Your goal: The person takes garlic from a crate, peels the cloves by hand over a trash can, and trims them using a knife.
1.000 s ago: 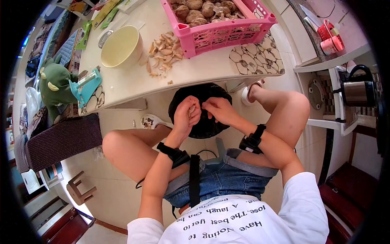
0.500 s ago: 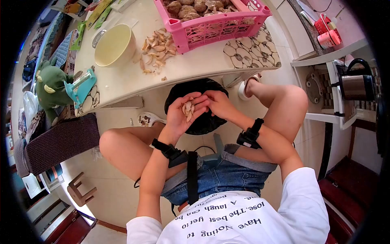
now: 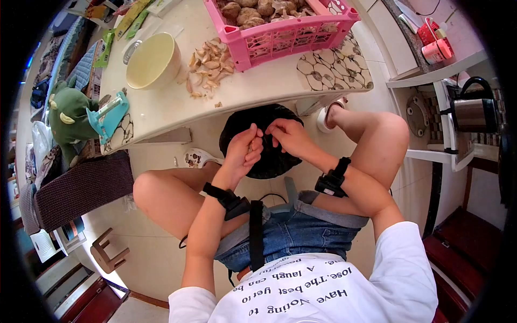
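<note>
My left hand is curled closed over garlic cloves, of which hardly anything shows between the fingers. To its right, my right hand has its thumb and fingertips pinched together; whether something small is between them is too small to tell. Both hands are above a black-lined bin and do not touch each other. On the table lies a loose pile of garlic cloves, beside a pink crate holding several garlic bulbs.
A pale yellow bowl stands left of the cloves. At the table's left corner are a teal tool and a green plush toy. A small wooden stool is at lower left, a kettle at right.
My left hand opened to show the cloves in its palm and is now curled over them. The right hand has come away from the left one's fingertips. The view has shifted slightly.
</note>
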Motion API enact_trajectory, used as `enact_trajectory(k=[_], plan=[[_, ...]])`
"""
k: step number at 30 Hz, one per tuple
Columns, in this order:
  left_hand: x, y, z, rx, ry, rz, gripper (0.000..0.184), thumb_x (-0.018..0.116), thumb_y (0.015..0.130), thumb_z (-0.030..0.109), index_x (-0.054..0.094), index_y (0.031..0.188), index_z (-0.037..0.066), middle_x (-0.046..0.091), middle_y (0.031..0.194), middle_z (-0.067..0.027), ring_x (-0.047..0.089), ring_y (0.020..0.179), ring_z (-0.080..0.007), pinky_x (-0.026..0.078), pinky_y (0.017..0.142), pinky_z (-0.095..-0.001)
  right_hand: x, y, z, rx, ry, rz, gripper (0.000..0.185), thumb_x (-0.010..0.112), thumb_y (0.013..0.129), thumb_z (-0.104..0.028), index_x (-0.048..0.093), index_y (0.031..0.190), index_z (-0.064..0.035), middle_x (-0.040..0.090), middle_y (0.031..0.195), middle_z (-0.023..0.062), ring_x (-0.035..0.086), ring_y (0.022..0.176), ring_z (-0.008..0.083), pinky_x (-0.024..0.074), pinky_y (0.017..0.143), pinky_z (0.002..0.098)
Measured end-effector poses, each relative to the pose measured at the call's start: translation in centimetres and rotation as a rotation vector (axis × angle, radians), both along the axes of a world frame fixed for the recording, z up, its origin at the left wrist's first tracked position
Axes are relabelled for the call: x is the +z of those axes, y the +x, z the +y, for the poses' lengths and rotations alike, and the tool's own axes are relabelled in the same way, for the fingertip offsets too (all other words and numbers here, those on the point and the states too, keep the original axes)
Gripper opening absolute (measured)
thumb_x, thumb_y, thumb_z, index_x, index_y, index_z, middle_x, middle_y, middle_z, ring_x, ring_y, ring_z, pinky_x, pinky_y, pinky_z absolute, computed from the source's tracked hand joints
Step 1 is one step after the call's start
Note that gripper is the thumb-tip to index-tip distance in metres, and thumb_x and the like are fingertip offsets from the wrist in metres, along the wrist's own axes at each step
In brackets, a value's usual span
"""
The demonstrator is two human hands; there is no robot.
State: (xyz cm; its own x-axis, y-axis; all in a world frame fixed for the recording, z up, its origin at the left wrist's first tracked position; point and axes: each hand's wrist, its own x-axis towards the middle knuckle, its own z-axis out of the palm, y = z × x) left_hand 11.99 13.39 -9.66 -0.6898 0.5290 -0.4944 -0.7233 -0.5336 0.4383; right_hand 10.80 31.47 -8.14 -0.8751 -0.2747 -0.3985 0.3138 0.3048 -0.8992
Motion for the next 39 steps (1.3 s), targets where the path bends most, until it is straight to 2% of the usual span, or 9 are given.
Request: enact_trajectory(k=[3, 5, 6, 11, 20, 23, 26, 30, 39], plan=[[-0.8, -0.1, -0.1, 0.011, 0.181, 0.013, 0.028, 0.040, 0.098, 0.027, 0.053, 0.098, 0.002, 0.051, 0.064, -0.0005, 0.045, 0.046, -0.0085, 0.031, 0.035, -0.0193, 0.2, 0.0, 0.0, 0.004, 0.004, -0.002, 0.023, 0.048, 0.087, -0.018, 0.061, 0.089, 0.0003, 0.061, 0.062, 0.0072, 0.056, 0.049, 0.0151, 0.0450, 0.046, 0.0279], [1.3, -0.2, 0.6, 0.092, -0.077, -0.144, 0.032, 0.041, 0.097, 0.027, 0.051, 0.110, 0.000, 0.062, 0.085, -0.0082, 0.062, 0.070, -0.0147, 0.051, 0.047, -0.0205, 0.0, 0.0, 0.0, 0.000, 0.003, 0.004, 0.022, 0.048, 0.087, -0.018, 0.061, 0.089, 0.0004, 0.061, 0.063, 0.0072, 0.056, 0.049, 0.0151, 0.0448, 0.046, 0.0280], [1.5, -0.2, 0.6, 0.092, -0.078, -0.143, 0.032, 0.041, 0.097, 0.027, 0.051, 0.110, 0.000, 0.062, 0.085, -0.0082, 0.062, 0.070, -0.0147, 0.051, 0.047, -0.0205, -0.2, 0.1, -0.1, -0.031, -0.010, 0.028, 0.022, 0.048, 0.087, -0.017, 0.061, 0.089, 0.0004, 0.060, 0.062, 0.0074, 0.056, 0.049, 0.0153, 0.0446, 0.046, 0.0279], [1.2, -0.5, 0.7, 0.157, 0.073, -0.063, 0.038, 0.043, 0.095, 0.019, 0.043, 0.124, -0.006, 0.052, 0.121, -0.0178, 0.053, 0.113, -0.0261, 0.049, 0.093, -0.0330, -0.7, 0.1, -0.2, -0.119, -0.023, 0.070, 0.020, 0.048, 0.086, -0.015, 0.060, 0.090, 0.0006, 0.061, 0.062, 0.0095, 0.058, 0.051, 0.0173, 0.0453, 0.048, 0.0301], [1.7, -0.2, -0.9, 0.184, 0.192, -0.053, 0.048, 0.035, 0.097, 0.031, 0.041, 0.125, -0.008, 0.048, 0.126, -0.0205, 0.049, 0.117, -0.0307, 0.039, 0.102, -0.0400, 5.7, -0.5, -1.5, -0.066, 0.245, 0.456, 0.014, 0.058, 0.077, -0.014, 0.061, 0.080, -0.0002, 0.059, 0.063, 0.0134, 0.059, 0.058, 0.0276, 0.0464, 0.055, 0.0331], [0.2, 0.2, -2.3, 0.111, 0.593, -0.002, 0.054, 0.031, 0.097, 0.036, 0.040, 0.126, -0.009, 0.046, 0.128, -0.0212, 0.046, 0.119, -0.0319, 0.037, 0.104, -0.0415, 7.0, -1.2, -2.6, -0.040, 0.144, 0.743, 0.010, 0.064, 0.077, -0.009, 0.062, 0.083, -0.0007, 0.057, 0.066, 0.0081, 0.055, 0.054, 0.0148, 0.0432, 0.049, 0.0267], [3.0, 0.5, -2.0, 0.224, 0.239, -0.047, 0.054, 0.027, 0.097, 0.035, 0.039, 0.126, -0.009, 0.045, 0.129, -0.0220, 0.044, 0.121, -0.0332, 0.034, 0.106, -0.0427, 7.7, -2.5, -3.9, 0.001, 0.149, 1.000, 0.013, 0.065, 0.076, -0.006, 0.063, 0.087, -0.0012, 0.057, 0.075, 0.0077, 0.057, 0.059, 0.0166, 0.0461, 0.053, 0.0273], [3.1, 0.9, -2.9, 0.248, 0.347, -0.001, 0.047, 0.030, 0.098, 0.031, 0.044, 0.119, -0.008, 0.051, 0.121, -0.0200, 0.051, 0.113, -0.0302, 0.040, 0.102, -0.0415, 8.4, -3.0, -5.9, 0.073, 0.227, 1.069, 0.018, 0.067, 0.074, -0.007, 0.063, 0.092, -0.0023, 0.057, 0.083, 0.0071, 0.059, 0.066, 0.0204, 0.0484, 0.059, 0.0292], [4.0, 1.2, -4.2, 0.284, 0.498, 0.091, 0.051, 0.028, 0.097, 0.030, 0.039, 0.123, -0.012, 0.046, 0.125, -0.0245, 0.044, 0.120, -0.0356, 0.032, 0.107, -0.0432, 8.0, -5.0, -8.1, 0.182, 0.419, 1.213, 0.014, 0.067, 0.071, -0.010, 0.058, 0.080, -0.0066, 0.054, 0.080, 0.0070, 0.057, 0.074, 0.0268, 0.0470, 0.059, 0.0361]])
